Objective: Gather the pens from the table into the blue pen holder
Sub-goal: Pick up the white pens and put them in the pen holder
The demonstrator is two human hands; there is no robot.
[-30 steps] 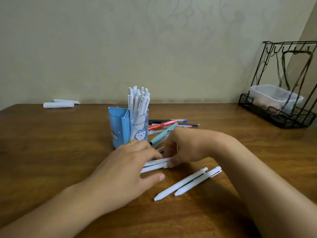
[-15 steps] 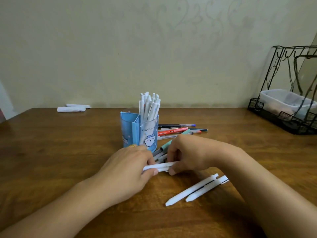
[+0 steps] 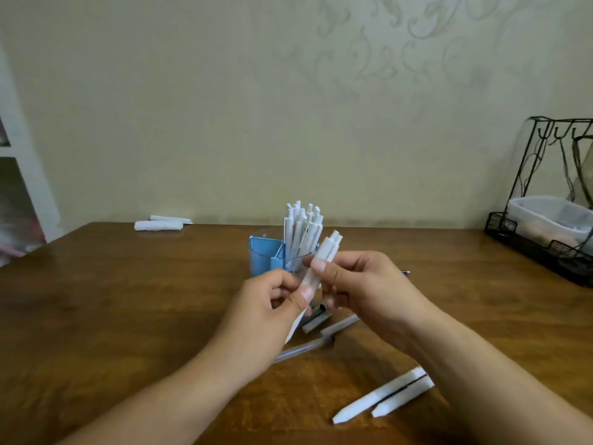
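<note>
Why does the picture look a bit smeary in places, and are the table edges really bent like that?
Head view: the white pens lifted between the left hand and right hand are softened by motion blur; the clutter at the left edge is smeared too. The wide-angle lens bows the table edges. Lighting is dim and even, shadows soft, no glare.

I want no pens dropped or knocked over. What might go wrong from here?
The holder is already crowded with white pens, so the bundle held by both hands, left and right, may jam or tip it. Loose pens lie by the right forearm and might get swept off.
</note>
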